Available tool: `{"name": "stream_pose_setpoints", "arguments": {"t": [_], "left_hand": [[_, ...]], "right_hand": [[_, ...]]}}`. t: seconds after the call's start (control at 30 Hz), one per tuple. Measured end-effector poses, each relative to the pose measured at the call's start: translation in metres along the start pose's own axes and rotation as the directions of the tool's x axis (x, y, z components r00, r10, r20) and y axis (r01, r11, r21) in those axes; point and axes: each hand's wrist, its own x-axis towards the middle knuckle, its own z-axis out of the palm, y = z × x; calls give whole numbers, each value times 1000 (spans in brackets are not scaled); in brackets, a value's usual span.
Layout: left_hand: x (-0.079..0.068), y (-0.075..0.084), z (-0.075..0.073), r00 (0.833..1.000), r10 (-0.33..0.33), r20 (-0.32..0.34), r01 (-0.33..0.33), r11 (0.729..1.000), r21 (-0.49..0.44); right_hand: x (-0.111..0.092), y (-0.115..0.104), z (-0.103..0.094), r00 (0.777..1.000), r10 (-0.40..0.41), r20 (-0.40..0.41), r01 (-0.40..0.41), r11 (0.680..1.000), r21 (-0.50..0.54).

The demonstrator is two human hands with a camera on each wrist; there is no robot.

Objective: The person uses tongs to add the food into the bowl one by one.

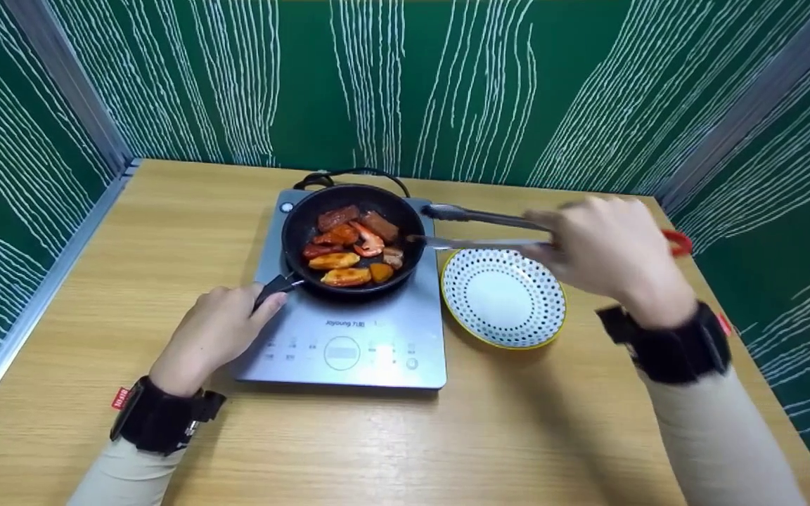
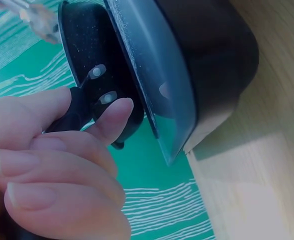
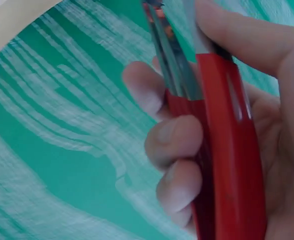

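Note:
In the head view a black frying pan (image 1: pixel 413 270) sits over the left-centre induction cooker, its handle (image 1: pixel 273 289) pointing toward the front left. My left hand (image 1: pixel 219 327) grips that handle, fingers curled round it. Inside the pan are brown meat-like chunks (image 1: pixel 338 218), an orange shrimp (image 1: pixel 368 241) and yellow-orange wedges (image 1: pixel 346 277). My right hand (image 1: pixel 598 242) holds metal tongs (image 1: pixel 493 219); their red handles (image 3: pixel 234 150) show in the right wrist view. The tongs' tips stand apart at the pan's right rim with no food between them.
The silver induction cooker (image 1: pixel 377 369) carries a control panel along its front. Right of it, partly beneath the tongs, lies a white dotted plate (image 1: pixel 500 299) with a yellow rim. A black cord (image 1: pixel 370 171) loops behind the pan. Green walls (image 1: pixel 440 84) border the wooden table (image 1: pixel 349 450).

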Motion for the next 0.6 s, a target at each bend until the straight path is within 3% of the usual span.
{"name": "stream_pose_setpoints", "arguments": {"t": [0.1,0.27,0.43,0.6], "left_hand": [[0,0,0,1000,-4,3,4,1000,0],[0,1,-1,1000,-7,-1,7,1000,13],[-2,1,-1,999,18,-31,-16,999,46],[-2,2,-1,1000,13,-25,-12,999,34]], "right_hand": [[-25,21,21,998,57,-19,-55,994,98],[-57,47,57,977,191,91,-208,949,239],[-72,63,87,942,283,179,-325,903,282],[-79,72,109,927,308,213,-364,875,319]]}}
